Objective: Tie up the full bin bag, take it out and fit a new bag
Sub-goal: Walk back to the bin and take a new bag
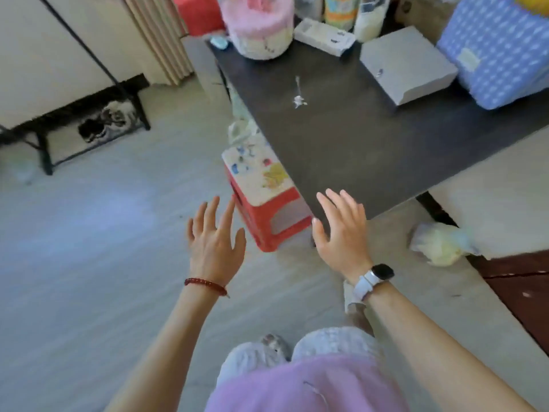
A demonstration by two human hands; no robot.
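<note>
Blur everywhere, worst at far left: under dark rack, black-and-white lump, too smeared to name. Left hand open over floor, fingers spread, grasping nothing, red bracelet at wrist. Just right of it, red stool, top covered in stickers, none legible, far corner hidden under table. Behind stool, crumpled pale plastic, partly hidden by table edge; bin liner or not, cannot tell. Right hand likewise spread and empty, fingertips over near table corner, watch on white strap, face dark. On table, cut off by top edge: pink tub, with grey box farther right, then blue dotted box bearing pale label, writing unreadable. Farther right on floor, near table leg, pale yellowish bag, bunched, lying alone, well apart from both hands; knot too blurred to make out.
</note>
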